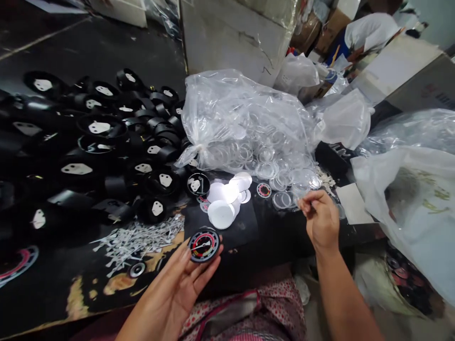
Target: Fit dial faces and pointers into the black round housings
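My left hand [177, 289] lies palm up at the table's near edge and holds a round black gauge [204, 245] with a red and white dial on its fingertips. My right hand [320, 219] hovers to the right, its fingers pinched on a thin clear round lens [308, 195] that is hard to make out. Between the hands lie a small stack of white discs [225, 201] and a loose dial face [263, 190]. Just behind my right hand a clear plastic bag [245, 123] spills several clear lenses [282, 199] onto the table.
A large heap of black gauge housings [103, 142] covers the left of the dark table [53, 289]. Small white pointers [135, 241] lie scattered near the front. Plastic bags [412, 199] and cardboard boxes [401, 71] crowd the right. Another person [369, 31] sits far back right.
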`<state>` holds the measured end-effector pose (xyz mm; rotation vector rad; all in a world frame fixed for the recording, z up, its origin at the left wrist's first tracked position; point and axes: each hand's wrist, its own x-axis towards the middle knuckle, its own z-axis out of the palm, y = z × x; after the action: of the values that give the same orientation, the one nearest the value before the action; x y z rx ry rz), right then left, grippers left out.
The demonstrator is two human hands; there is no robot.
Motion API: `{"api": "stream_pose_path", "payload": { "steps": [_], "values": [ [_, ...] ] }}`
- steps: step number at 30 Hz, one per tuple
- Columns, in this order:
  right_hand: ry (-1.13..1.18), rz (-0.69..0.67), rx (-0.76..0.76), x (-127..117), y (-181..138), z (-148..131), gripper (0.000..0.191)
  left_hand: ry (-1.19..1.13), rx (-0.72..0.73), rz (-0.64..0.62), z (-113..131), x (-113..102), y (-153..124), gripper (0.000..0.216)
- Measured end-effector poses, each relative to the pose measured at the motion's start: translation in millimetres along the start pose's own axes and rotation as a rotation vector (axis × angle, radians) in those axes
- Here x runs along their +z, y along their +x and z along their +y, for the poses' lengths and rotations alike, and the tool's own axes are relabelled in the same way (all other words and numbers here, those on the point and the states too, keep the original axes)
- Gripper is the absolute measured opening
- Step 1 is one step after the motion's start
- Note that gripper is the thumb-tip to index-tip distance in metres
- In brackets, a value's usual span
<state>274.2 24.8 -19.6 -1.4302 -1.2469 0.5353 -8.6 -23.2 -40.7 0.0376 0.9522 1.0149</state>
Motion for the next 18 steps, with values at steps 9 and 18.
{"api": "stream_pose_path", "payload": {
  "steps": [9,18],
  "values": [
    [-0.387,-0.245,-0.426,23.8,-21.3,-54.3,0.016,0.114,0.115,0.024,-1.7,16.0,-10.0,0.036],
    [-0.615,-0.840,-0.682,107.1,-41.8,-67.8,0.016,0.241,0.151,0.081,-1.7,4.4,-11.4,0.037]
  ]
}}
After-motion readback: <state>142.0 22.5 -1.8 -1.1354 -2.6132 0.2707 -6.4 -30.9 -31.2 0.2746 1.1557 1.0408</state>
